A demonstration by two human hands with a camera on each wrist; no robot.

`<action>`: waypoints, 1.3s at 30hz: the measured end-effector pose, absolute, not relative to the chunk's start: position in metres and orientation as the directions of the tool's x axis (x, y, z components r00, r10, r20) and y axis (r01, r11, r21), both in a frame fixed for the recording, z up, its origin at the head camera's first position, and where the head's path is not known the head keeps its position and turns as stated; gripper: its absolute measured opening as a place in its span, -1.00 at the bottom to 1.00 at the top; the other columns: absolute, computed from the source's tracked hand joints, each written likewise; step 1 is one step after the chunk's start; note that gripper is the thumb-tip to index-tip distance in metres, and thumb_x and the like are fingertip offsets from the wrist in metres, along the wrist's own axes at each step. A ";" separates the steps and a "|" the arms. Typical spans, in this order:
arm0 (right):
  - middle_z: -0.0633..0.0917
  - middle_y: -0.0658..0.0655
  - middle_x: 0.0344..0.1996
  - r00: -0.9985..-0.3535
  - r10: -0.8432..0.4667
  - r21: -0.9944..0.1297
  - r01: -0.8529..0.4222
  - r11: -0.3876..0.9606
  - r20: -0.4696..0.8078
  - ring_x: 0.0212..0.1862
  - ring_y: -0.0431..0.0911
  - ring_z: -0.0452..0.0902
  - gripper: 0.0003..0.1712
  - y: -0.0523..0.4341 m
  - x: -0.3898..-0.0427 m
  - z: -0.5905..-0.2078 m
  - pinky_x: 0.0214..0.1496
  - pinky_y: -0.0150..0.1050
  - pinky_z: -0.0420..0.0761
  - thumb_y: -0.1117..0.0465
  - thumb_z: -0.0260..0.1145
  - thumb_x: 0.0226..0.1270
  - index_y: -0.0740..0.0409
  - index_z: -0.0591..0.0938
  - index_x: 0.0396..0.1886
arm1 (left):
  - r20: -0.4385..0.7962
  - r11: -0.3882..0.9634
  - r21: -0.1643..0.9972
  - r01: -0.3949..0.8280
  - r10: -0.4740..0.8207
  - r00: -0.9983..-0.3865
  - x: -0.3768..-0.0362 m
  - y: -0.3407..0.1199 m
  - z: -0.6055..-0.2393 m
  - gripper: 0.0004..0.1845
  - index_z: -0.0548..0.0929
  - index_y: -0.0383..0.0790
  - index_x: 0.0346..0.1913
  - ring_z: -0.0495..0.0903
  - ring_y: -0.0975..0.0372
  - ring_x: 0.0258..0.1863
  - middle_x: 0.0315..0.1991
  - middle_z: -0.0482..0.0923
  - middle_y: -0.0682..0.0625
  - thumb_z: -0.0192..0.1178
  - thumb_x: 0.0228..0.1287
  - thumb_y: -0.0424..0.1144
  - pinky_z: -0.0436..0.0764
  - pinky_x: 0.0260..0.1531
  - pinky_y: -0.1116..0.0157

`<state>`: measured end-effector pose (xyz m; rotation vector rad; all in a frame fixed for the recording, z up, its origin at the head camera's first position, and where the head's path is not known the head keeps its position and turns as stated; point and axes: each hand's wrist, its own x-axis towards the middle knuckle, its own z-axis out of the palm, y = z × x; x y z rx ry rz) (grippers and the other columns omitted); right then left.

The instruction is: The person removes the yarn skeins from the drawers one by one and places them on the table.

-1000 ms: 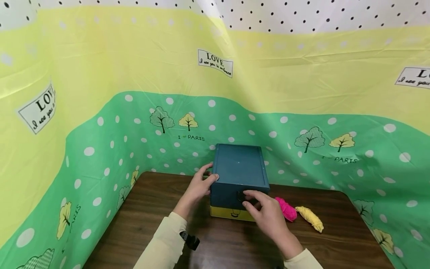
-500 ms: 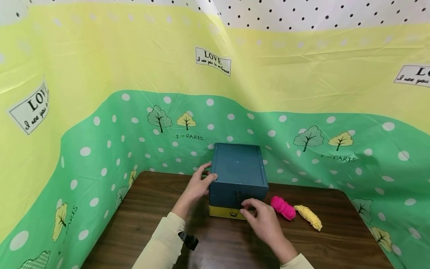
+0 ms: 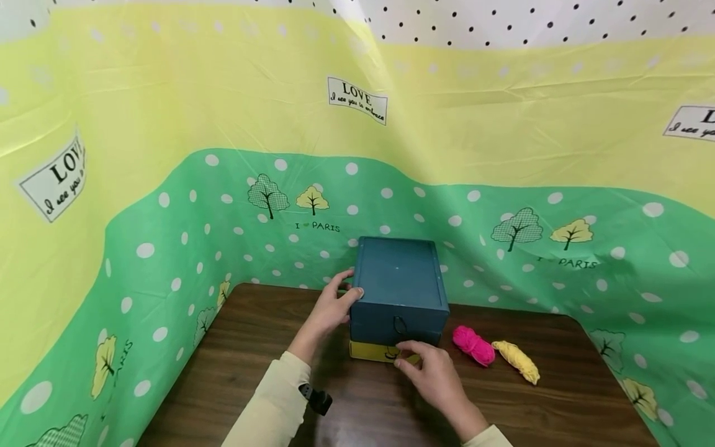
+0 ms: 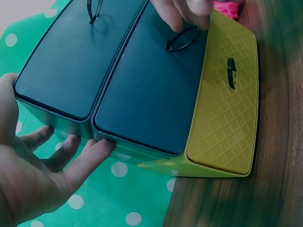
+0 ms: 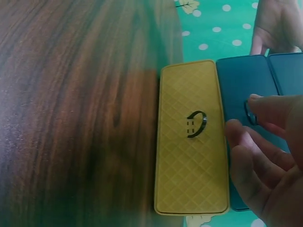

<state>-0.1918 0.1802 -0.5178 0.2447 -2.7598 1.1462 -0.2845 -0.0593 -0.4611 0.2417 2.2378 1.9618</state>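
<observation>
A small drawer unit stands on the table, with blue drawers (image 4: 147, 85) above and a quilted yellow drawer (image 5: 189, 165) at the bottom. Black ring handles hang on the fronts. At the unit's left side, my left hand (image 3: 332, 305) rests its thumb on the top front corner and its spread fingers against the side. My right hand (image 3: 434, 372) is in front of the yellow drawer's handle (image 5: 203, 124), thumb and forefinger apart. In the right wrist view, its bent fingers hover by a blue drawer's handle (image 4: 183, 40); no grip shows there.
Right of the unit lie a pink yarn skein (image 3: 473, 346) and a yellow yarn skein (image 3: 516, 362) on the dark wooden table (image 3: 257, 372). A green and yellow printed curtain (image 3: 313, 261) hangs close behind and at the sides.
My right hand has moved down from the blue drawer's handle to the yellow drawer's front. The left hand keeps its place on the unit. No drawer has moved.
</observation>
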 end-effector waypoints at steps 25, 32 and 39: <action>0.81 -0.24 -0.30 -0.951 -0.106 -0.613 -0.271 0.742 0.292 -0.35 -0.40 0.61 -0.85 0.179 -0.189 -0.523 -0.30 -0.35 0.60 0.22 0.58 0.19 -0.15 0.85 -0.29 | -0.030 0.140 0.990 -0.003 0.191 -0.981 -0.279 -0.057 -0.458 -0.33 0.30 0.16 0.56 0.44 -0.08 0.28 0.34 0.33 -0.16 0.20 0.45 0.06 0.61 0.04 -0.19; 0.80 -0.28 -0.28 -0.935 -0.132 -0.619 -0.318 0.718 0.328 -0.20 -0.34 0.73 -0.80 0.181 -0.181 -0.520 -0.20 -0.32 0.68 0.25 0.58 0.17 -0.19 0.85 -0.31 | -0.020 0.134 0.991 0.006 0.196 -0.980 -0.281 -0.057 -0.458 -0.33 0.30 0.14 0.56 0.43 -0.08 0.26 0.33 0.32 -0.18 0.20 0.46 0.06 0.60 0.04 -0.22; 0.81 -0.27 -0.24 -0.935 -0.173 -0.656 -0.342 0.672 0.310 -0.16 -0.30 0.75 -0.72 0.183 -0.169 -0.518 -0.20 -0.36 0.68 0.20 0.55 0.22 -0.41 0.80 -0.30 | -0.027 0.134 0.991 -0.002 0.188 -0.982 -0.281 -0.056 -0.459 -0.34 0.29 0.10 0.57 0.44 -0.10 0.24 0.33 0.32 -0.19 0.18 0.48 0.02 0.61 -0.02 -0.19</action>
